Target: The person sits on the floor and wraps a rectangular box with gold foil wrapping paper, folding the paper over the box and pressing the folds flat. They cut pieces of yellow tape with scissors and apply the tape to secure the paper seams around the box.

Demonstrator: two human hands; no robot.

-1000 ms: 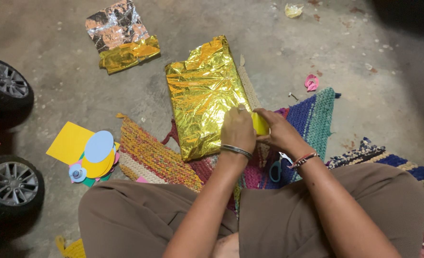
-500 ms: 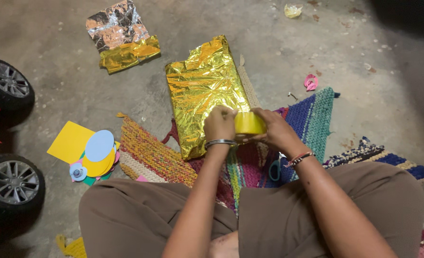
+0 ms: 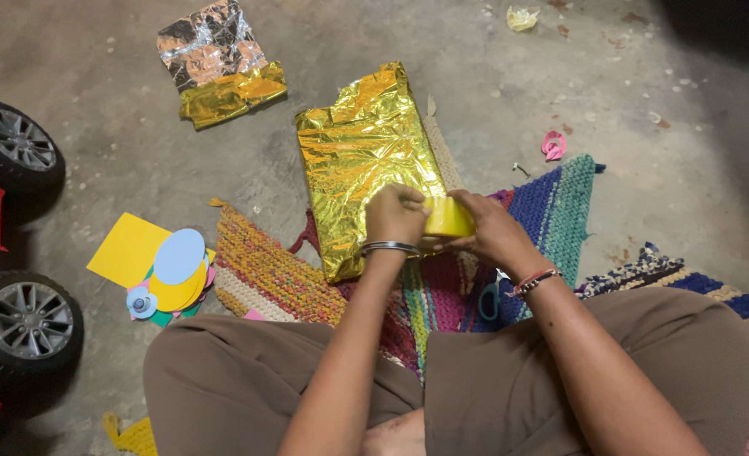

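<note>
A box wrapped in crinkled gold foil [image 3: 353, 160] lies on the floor and the edge of a woven rug [image 3: 273, 270]. Just over its near right corner I hold a yellow roll of tape [image 3: 448, 218] between both hands. My left hand [image 3: 394, 215] pinches at the roll's left side, fingers curled. My right hand [image 3: 497, 230] grips the roll from the right. A metal bangle sits on my left wrist and a beaded band on my right.
Scissors with blue handles [image 3: 486, 300] lie on the rug under my right wrist. Spare gold and silver foil [image 3: 218, 63] lies at the back left. Coloured paper shapes [image 3: 159, 266] sit to the left, beside a red toy car's wheels [image 3: 20, 152]. My knees fill the foreground.
My left hand has slid left off the top of the tape roll, so the yellow roll now shows between both hands. The view has shifted slightly.
</note>
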